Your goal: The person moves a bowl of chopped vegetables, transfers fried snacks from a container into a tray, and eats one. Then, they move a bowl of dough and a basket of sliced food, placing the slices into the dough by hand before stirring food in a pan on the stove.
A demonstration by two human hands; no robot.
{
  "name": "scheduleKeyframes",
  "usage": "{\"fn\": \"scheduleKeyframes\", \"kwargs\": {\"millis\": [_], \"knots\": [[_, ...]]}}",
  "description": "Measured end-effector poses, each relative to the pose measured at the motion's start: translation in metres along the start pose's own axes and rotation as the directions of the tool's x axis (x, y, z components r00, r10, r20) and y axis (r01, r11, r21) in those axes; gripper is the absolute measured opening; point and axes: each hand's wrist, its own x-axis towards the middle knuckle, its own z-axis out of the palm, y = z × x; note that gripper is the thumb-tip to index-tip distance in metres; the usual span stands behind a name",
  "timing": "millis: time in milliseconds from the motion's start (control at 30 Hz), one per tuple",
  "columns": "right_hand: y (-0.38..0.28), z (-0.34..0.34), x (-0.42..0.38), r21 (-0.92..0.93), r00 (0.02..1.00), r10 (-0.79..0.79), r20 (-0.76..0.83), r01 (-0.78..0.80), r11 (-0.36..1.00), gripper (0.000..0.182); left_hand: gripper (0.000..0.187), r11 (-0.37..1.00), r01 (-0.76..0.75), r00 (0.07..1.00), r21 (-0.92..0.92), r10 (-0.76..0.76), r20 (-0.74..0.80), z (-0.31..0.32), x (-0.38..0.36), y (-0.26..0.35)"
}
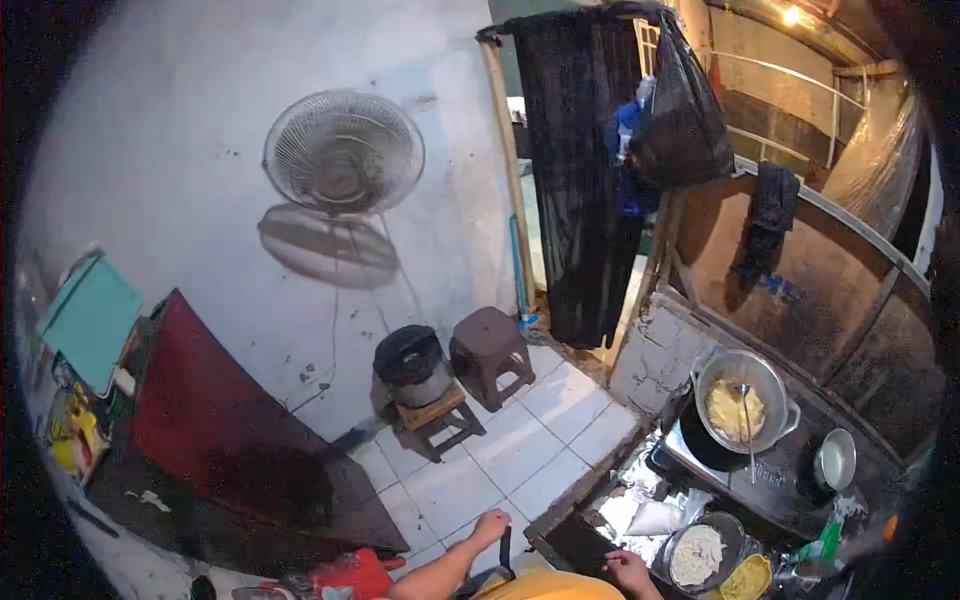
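My left hand point(490, 526) is closed in a fist in front of my body, low in the middle of the view. A dark strap-like strip point(506, 550) runs down right beside it; what the fist holds is hidden. My right hand point(628, 572) hangs at the left of a dark pan point(742, 548), its fingers loosely bent and apart, with nothing seen in them. White, lumpy pieces point(697, 556) lie in that pan. Close by are a yellow bowl point(746, 578) with pale yellow food and a white plastic bag point(655, 518).
A big pot point(786, 432) with yellowish food and a long-handled utensil point(746, 425) stands on the stove point(735, 480). Right of it is a metal bowl point(835, 460). Two low stools point(490, 350) stand by the wall, one bearing a black-covered pot point(412, 365). A fan point(343, 150) hangs above.
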Motion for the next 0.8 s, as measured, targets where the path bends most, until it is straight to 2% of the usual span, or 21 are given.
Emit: {"fn": "scheduleKeyframes", "kwargs": {"millis": [33,67,133,200,267,300,333,367,400,433,467,500,533,567,600,633,667,700,733,767,800], "knots": [[0.004,0.004,0.002,0.099,0.999,0.024,-0.033,-0.020,0.995,0.019,0.024,0.982,-0.036,0.995,-0.183,0.018,-0.096,0.001,-0.003,-0.007],[0.010,0.003,0.001,0.101,1.000,0.012,-0.021,-0.010,0.995,0.019,0.020,0.930,-0.084,0.982,-0.359,0.017,-0.188,0.004,-0.011,-0.017],[-0.032,-0.008,-0.014,0.171,0.986,0.166,0.008,-0.165,0.971,0.018,0.020,0.926,-0.085,0.984,-0.368,0.020,-0.177,0.002,-0.005,-0.033],[-0.014,-0.002,-0.019,0.145,0.986,0.166,-0.012,-0.163,0.976,0.018,0.023,0.953,-0.028,0.984,-0.300,-0.027,-0.177,-0.023,-0.005,-0.018],[0.001,0.000,-0.021,-0.067,0.989,-0.010,-0.146,0.000,0.998,0.019,0.027,0.961,-0.082,0.967,-0.266,0.013,-0.253,-0.055,0.026,-0.015],[-0.006,-0.001,-0.023,-0.045,0.989,0.023,-0.143,-0.030,0.999,0.019,0.029,0.968,-0.097,0.955,-0.233,0.025,-0.295,-0.080,0.049,-0.006],[-0.016,-0.002,-0.026,-0.078,0.984,0.044,-0.173,-0.059,0.995,0.020,0.032,0.986,-0.086,0.928,-0.142,0.027,-0.371,-0.113,0.073,0.009],[-0.018,-0.003,-0.026,-0.105,0.982,0.054,-0.183,-0.074,0.992,0.021,0.033,0.942,-0.237,0.897,-0.237,0.119,-0.425,-0.153,0.086,0.038],[-0.019,-0.003,-0.028,-0.131,0.979,0.067,-0.193,-0.094,0.987,0.022,0.032,0.886,-0.456,0.791,-0.084,0.360,-0.495,-0.196,0.120,0.041],[-0.021,-0.002,-0.027,-0.128,0.976,0.062,-0.209,-0.090,0.988,0.022,0.031,0.896,-0.382,0.827,-0.224,0.223,-0.517,-0.242,0.109,0.095],[-0.024,-0.003,-0.025,-0.128,0.970,0.095,-0.222,-0.126,0.984,0.024,0.030,0.878,-0.475,0.693,-0.058,0.333,-0.639,-0.286,0.113,0.132],[-0.027,-0.001,-0.025,-0.126,0.962,0.134,-0.237,-0.167,0.978,0.025,0.030,0.845,-0.476,0.744,-0.245,0.237,-0.625,-0.330,0.117,0.164],[-0.029,0.000,-0.021,-0.207,0.948,0.138,-0.287,-0.202,0.957,0.029,0.032,0.890,-0.447,0.674,-0.093,0.266,-0.690,-0.375,0.151,0.168],[-0.045,-0.001,-0.023,-0.102,0.939,0.166,-0.301,-0.205,0.973,0.029,0.033,0.884,-0.467,0.605,-0.006,0.315,-0.731,-0.418,0.168,0.185],[-0.060,0.001,-0.022,0.006,0.931,0.195,-0.308,-0.203,0.979,0.030,0.034,0.817,-0.577,0.518,-0.014,0.353,-0.779,-0.456,0.189,0.199],[-0.053,0.005,-0.015,0.020,0.910,0.226,-0.347,-0.233,0.972,0.029,0.033,0.808,-0.567,0.597,-0.157,0.272,-0.755,-0.492,0.189,0.227],[-0.045,0.013,-0.010,-0.050,0.889,0.147,-0.433,-0.187,0.981,0.029,0.035,0.774,-0.631,0.521,-0.063,0.361,-0.773,-0.532,0.214,0.227],[-0.024,0.020,0.000,0.032,0.866,0.239,-0.440,-0.251,0.967,0.029,0.038,0.729,-0.684,0.438,0.030,0.444,-0.782,-0.565,0.240,0.229],[-0.008,0.029,0.010,0.113,0.837,0.331,-0.436,-0.314,0.943,0.028,0.040,0.740,-0.671,0.445,0.047,0.452,-0.773,-0.586,0.235,0.248],[-0.014,0.036,0.015,0.019,0.807,0.295,-0.512,-0.333,0.943,0.028,0.043,0.750,-0.658,0.449,0.064,0.460,-0.766,-0.607,0.229,0.268],[-0.011,0.041,0.021,-0.002,0.821,0.275,-0.500,-0.319,0.948,0.028,0.043,0.748,-0.660,0.455,0.061,0.464,-0.760,-0.625,0.244,0.273]]}}
